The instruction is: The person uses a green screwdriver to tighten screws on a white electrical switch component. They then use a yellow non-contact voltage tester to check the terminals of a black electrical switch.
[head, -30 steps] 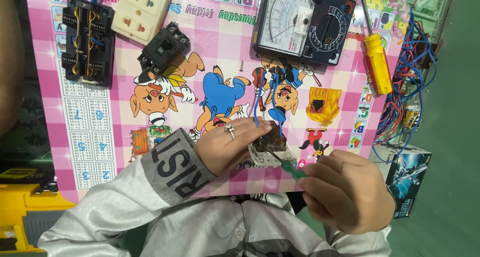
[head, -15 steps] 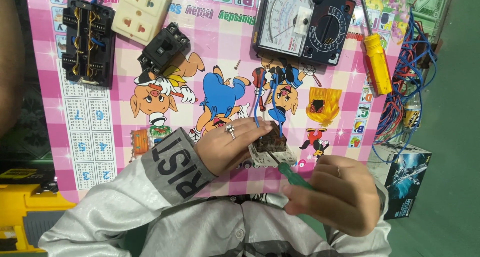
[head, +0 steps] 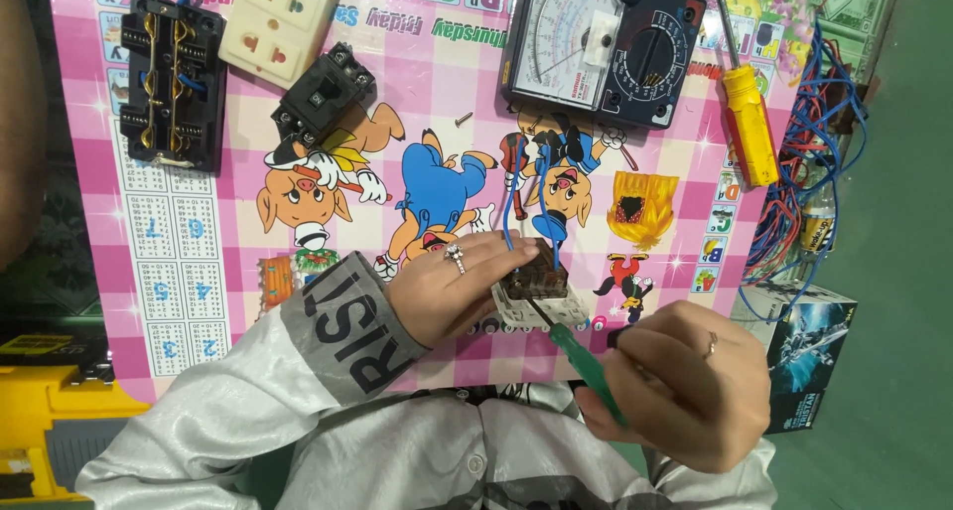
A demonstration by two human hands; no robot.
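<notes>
The left hand [head: 452, 287] gripped a small socket module [head: 536, 291] with blue wires [head: 511, 197] inside; just right of it, the right hand [head: 685, 381] clenched a green screwdriver [head: 586, 356].

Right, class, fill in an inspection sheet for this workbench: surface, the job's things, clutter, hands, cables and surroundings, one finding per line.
Surface: pink checked cartoon mat covers the bench.
Job's things: small white switch module with blue wires, steadied by the left hand; green-handled screwdriver tip meets it.
Clutter: analog multimeter, yellow screwdriver, cream socket strip, two black parts, loose screw.
Hands: left presses on the module; right hand grips the green screwdriver.
Cables: tangled blue and red wires at the right edge.
Surroundings: dark printed box, yellow tool, green floor.
</notes>
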